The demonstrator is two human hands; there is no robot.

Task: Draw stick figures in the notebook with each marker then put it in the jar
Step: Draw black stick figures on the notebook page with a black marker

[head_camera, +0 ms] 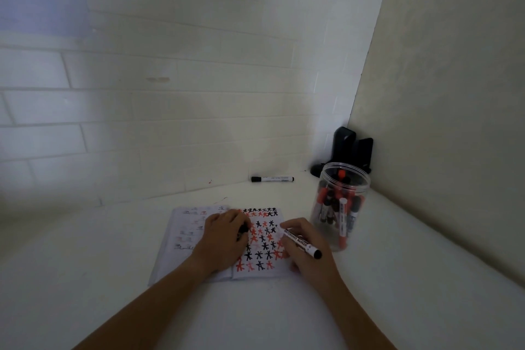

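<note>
A white tabletop (113, 250) carries an open notebook (261, 270), its right page filled with red and black stick figures. Just right of the notebook stands a clear jar (341, 202) of markers. The left hand (224, 239) rests on the notebook, fingers curled around a small black cap (243, 229). The right hand (306, 250) fingers pinch a black marker (302, 244) over the notebook's right edge. Another marker (272, 179) lies behind the notebook.
</note>
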